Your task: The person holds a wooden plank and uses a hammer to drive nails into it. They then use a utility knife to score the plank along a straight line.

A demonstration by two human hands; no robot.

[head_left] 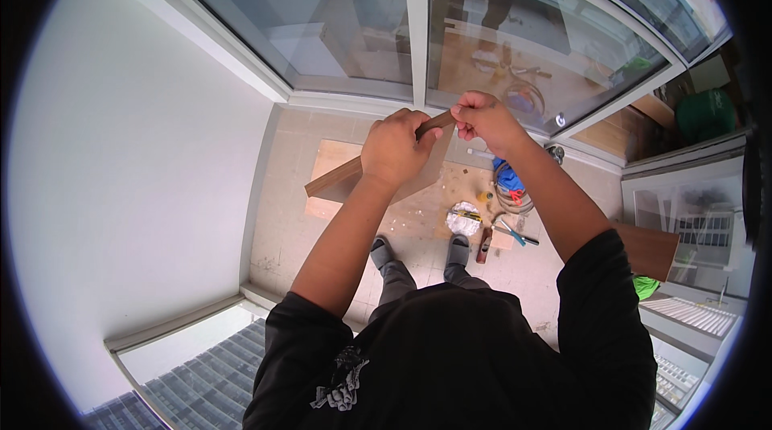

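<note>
A brown wood-grain board [334,178] is held up in front of me, tilted, with its narrow edge facing up. My left hand [396,147] wraps over that edge near the middle, thumb on the near side. At the board's far right end my right hand [486,120] is closed, with thumb and index finger pinching the corner. Whether those fingers also hold something small, I cannot make out. Part of the board's edge is hidden under my left hand.
Below lies a plywood sheet [410,225]. Near my feet are a white round bundle [461,225] with a yellow tool, a brown wooden tool [484,246], blue-handled pliers [508,231], and coiled hose [515,202]. Glass doors [523,44] stand ahead; a white wall [145,141] rises left.
</note>
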